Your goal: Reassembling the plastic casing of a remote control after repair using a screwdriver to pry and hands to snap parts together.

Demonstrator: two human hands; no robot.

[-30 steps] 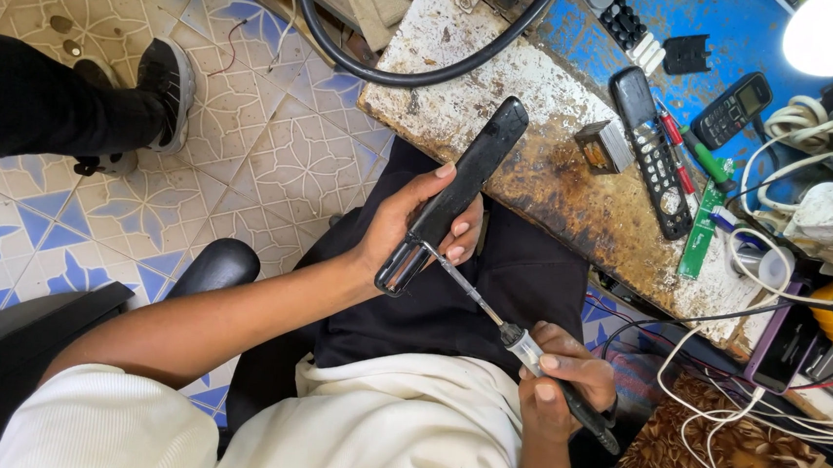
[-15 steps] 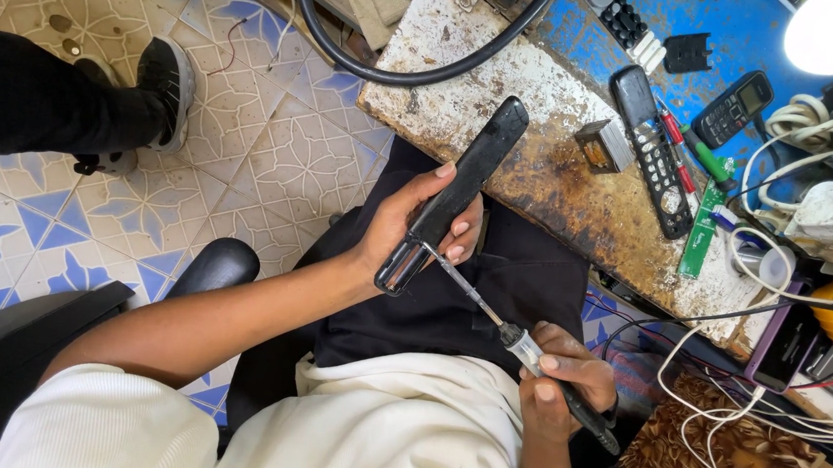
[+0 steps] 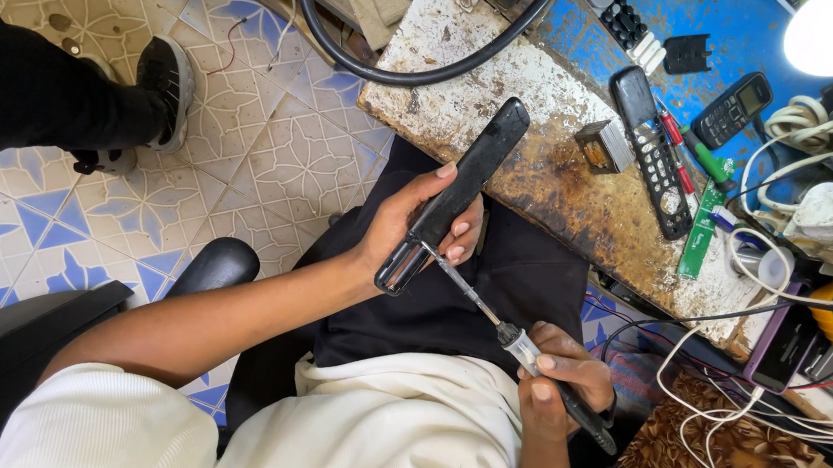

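Black and long, the remote-control casing (image 3: 453, 197) is held above the person's lap, just off the near edge of the stained workbench (image 3: 539, 164), with its lower end tilted toward the body. The left hand (image 3: 417, 219) is curled closed around the casing's middle, thumb along one side and fingers wrapped behind. The right hand (image 3: 563, 381) is clenched around the dark handle of a screwdriver (image 3: 507, 333), whose thin shaft runs up to the casing's lower end, where the tip appears to meet it. Judged from this, the casing is not yet opened: no shell half or loose screw shows, and work on the lower end seems in progress. Another remote (image 3: 652, 148) and a small handset (image 3: 733, 108) lie on the bench.
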